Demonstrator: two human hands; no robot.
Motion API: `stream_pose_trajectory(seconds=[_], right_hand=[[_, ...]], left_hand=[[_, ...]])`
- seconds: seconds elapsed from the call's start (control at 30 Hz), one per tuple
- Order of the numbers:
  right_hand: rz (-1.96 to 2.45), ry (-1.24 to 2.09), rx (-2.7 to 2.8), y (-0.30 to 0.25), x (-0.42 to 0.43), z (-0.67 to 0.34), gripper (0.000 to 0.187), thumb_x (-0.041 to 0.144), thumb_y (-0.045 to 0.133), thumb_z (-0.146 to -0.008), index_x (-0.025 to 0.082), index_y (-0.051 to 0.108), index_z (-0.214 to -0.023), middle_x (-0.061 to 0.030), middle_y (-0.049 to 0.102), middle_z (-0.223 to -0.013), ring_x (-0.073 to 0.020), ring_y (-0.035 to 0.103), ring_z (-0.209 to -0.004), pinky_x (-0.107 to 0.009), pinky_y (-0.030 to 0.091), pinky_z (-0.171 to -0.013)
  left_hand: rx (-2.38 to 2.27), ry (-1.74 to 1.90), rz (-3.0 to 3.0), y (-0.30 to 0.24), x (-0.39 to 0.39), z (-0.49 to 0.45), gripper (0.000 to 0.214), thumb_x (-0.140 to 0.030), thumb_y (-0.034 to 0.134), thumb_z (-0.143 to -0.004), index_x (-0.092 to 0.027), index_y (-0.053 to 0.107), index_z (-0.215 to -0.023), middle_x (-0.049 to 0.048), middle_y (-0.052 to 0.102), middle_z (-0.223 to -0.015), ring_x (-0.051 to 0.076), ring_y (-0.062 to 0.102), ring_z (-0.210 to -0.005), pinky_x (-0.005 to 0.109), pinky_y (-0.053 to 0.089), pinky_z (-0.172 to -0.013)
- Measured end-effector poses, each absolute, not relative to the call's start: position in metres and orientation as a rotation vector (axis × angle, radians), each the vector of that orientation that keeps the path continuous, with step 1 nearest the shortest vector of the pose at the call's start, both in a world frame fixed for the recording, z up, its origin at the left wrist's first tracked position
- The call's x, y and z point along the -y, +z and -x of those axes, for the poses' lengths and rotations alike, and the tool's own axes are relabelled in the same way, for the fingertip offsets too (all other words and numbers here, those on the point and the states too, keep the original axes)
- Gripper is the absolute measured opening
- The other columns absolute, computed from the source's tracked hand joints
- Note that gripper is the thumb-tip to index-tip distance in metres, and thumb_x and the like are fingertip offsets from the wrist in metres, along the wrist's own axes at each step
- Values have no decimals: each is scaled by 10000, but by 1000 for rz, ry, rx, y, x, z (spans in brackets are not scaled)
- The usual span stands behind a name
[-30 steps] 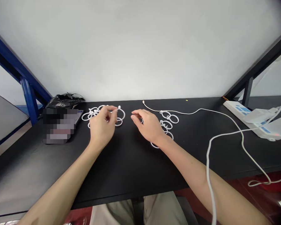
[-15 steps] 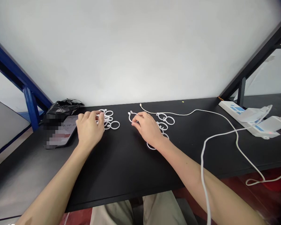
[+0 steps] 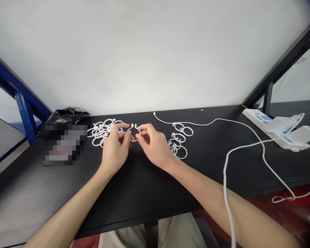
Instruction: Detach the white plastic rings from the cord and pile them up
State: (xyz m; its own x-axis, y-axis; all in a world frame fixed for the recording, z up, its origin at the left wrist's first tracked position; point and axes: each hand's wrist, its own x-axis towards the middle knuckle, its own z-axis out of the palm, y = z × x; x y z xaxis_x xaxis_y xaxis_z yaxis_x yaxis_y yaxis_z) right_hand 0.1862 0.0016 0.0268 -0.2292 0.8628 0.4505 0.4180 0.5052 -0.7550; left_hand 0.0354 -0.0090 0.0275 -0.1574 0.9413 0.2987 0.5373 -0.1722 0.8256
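Between my two hands is a white plastic curtain ring [image 3: 134,140], its gap spread at the top with a small end on each side. My left hand [image 3: 116,146] pinches the ring's left side between thumb and fingers. The opposite side is gripped by my right hand [image 3: 155,144] in the same way. Just beyond my left hand lies a pile of similar white rings [image 3: 98,132], partly covered by its fingers. Several more white rings [image 3: 180,138] lie in a loose group to the right of my right hand.
A pixelated phone [image 3: 67,144] and a crumpled black plastic bag [image 3: 64,116] lie at the left of the black table [image 3: 144,193]. A white cable [image 3: 224,168] loops across the right side, over my right forearm. A power strip [image 3: 263,122] with chargers sits far right.
My left hand has come right from the ring pile to the ring in my right hand, which has shifted slightly left. Both hands now hold that ring, and its gap is spread.
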Motion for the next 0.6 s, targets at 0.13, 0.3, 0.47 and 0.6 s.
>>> stream_pose_trajectory(seconds=[0.13,0.3,0.47,0.6], right_hand=[[1025,629,1774,28,-1,-186,124,256,526,-923,208,583,-1022,3,701,-817,-134,662,-718,-267,507,-690],[986,698,1744,31,1,-188,106,256,534,-912,199,612,-956,2,690,-792,-124,651,-688,-257,510,-676],[994,763,1784,30,1,-192,121,269,528,-915,199,617,-956,-1,688,-799,-129,653,-700,-265,512,-698],[1002,781,1854,29,0,-196,154,283,506,-929,204,625,-987,1,686,-807,-129,641,-699,-267,506,-698]], left_hand=[[-1650,1304,-1746,31,13,-39,175,-394,499,-915,-244,539,-995,-52,652,-649,124,586,-535,249,441,-583],[-1633,1291,-1836,30,14,-39,130,-351,487,-922,-241,547,-957,-65,627,-617,112,589,-539,233,433,-594],[-1603,1261,-1882,27,15,-36,125,-343,483,-927,-245,557,-948,-70,618,-615,103,589,-543,217,425,-585],[-1590,1224,-1923,25,15,-34,172,-387,473,-931,-247,571,-956,-59,630,-632,114,596,-551,229,434,-589]])
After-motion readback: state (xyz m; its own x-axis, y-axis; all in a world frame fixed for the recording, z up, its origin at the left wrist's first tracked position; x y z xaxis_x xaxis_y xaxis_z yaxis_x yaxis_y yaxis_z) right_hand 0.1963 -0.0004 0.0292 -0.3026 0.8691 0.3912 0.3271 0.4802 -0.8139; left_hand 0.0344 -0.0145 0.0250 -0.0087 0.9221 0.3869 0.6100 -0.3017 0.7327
